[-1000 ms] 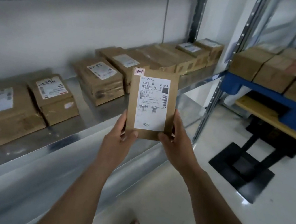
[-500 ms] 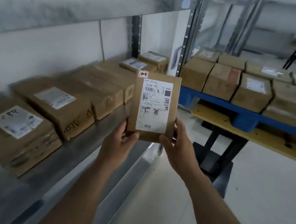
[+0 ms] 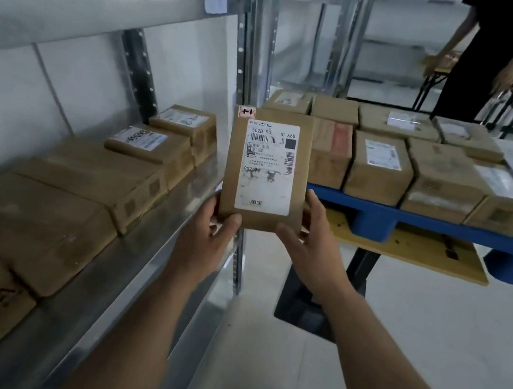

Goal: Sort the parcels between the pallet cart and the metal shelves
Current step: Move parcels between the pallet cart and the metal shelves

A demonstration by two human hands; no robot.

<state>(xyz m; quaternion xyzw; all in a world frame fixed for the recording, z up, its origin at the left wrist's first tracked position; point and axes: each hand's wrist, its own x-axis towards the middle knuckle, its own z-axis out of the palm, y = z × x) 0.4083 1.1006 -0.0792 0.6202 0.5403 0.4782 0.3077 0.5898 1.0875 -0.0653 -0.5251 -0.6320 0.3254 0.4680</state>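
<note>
A: Where's the flat brown cardboard parcel [image 3: 265, 169]?
B: Upright, label facing us; left hand [image 3: 208, 240] and right hand [image 3: 309, 252] pinch its bottom corners.
A: Change?
B: View has swung from the grey metal shelf [image 3: 123, 277] toward the blue pallet cart [image 3: 378, 217] — probably headed there.

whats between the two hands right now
In the head view, the flat brown parcel, label facing the camera, held upright between left hand and right hand.

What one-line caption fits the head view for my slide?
Both hands, left hand and right hand, hold a labelled brown parcel upright between the metal shelves and the pallet cart.
</note>
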